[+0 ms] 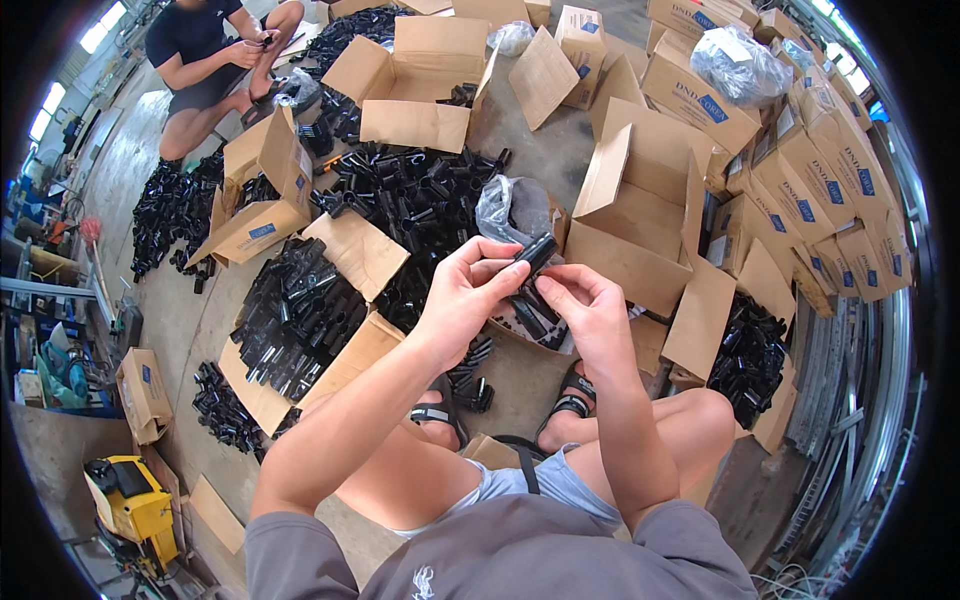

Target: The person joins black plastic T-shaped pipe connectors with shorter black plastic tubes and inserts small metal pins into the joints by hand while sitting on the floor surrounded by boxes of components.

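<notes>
Head view, looking down on a person seated low on a concrete floor (560, 150), knees apart, sandalled feet below the hands. Both bare hands meet in the middle of the scene: the left hand (462, 292) curls its fingers (497, 262) around a short black plastic tube (536, 250), gripping it from the left, while the right hand (590, 305) pinches the tube's lower part from the right. Just behind the tube sits a crumpled clear plastic bag (505, 205). Heaps of similar black tubes (410, 195) cover the floor ahead, spilling among open cardboard boxes (640, 215). Stacked closed cartons (830, 190) line the right side. At the upper left, another person (205, 55) crouches over their own work, and a yellow machine (130, 505) stands at the lower left.
</notes>
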